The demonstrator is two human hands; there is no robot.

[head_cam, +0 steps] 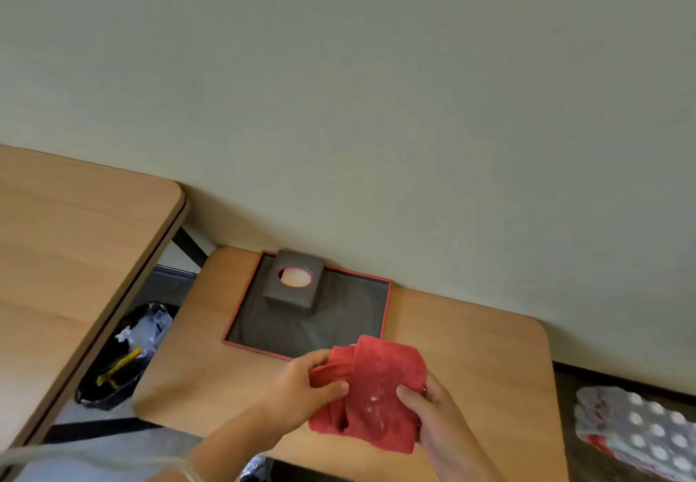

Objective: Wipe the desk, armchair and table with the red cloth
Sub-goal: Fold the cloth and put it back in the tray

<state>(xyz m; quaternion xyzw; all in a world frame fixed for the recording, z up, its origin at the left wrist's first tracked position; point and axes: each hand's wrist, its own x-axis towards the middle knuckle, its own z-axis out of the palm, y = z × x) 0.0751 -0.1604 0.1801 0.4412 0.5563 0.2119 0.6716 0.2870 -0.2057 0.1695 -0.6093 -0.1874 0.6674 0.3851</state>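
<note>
I hold the red cloth (376, 391) bunched up in both hands, just above the small wooden table (470, 349). My left hand (305, 387) grips its left folds with the thumb on top. The cloth's right edge is pinched by my right hand (433, 410). Pale specks show on the cloth's front. A larger wooden desk (67, 263) fills the left side, higher than the small table. No armchair is in view.
A dark tray with a red rim (350, 315) lies on the small table against the wall, with a grey tissue box (295, 279) on it. A black bin with rubbish (120, 357) sits between desk and table. A pack of bottles (640, 436) lies at the right.
</note>
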